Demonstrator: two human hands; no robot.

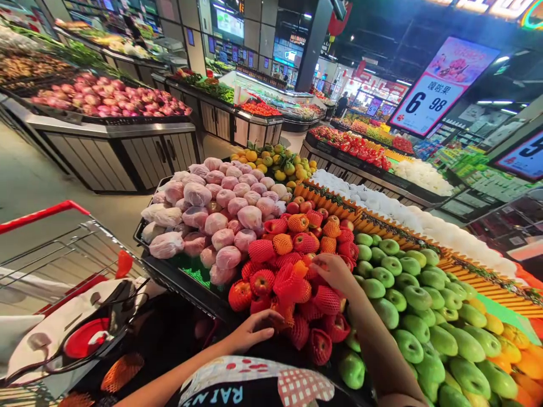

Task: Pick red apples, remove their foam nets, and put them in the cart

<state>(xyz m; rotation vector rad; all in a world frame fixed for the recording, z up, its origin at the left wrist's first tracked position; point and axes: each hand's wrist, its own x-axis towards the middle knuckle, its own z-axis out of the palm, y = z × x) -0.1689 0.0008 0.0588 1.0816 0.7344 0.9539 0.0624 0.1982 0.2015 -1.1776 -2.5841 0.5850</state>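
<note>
My right hand (333,274) reaches over a heap of red apples (262,281), many wrapped in red or orange foam nets. Its fingers curve loosely and apart, with the tips close to a red foam net (291,282) in the middle of the heap; whether they touch it I cannot tell. At the near edge of the heap is my left hand (254,332), palm down and fingers stretched towards the netted apples. Nothing shows in its grasp, though its fingertips are partly lost against the nets.
Green apples (419,297) lie to the right, with oranges (526,367) beyond. Wrapped pink fruit (229,215) fills the left of the black display bin (182,282). A shopping cart (63,249) with a white bag (46,345) stands on the left. A price sign (443,85) hangs above.
</note>
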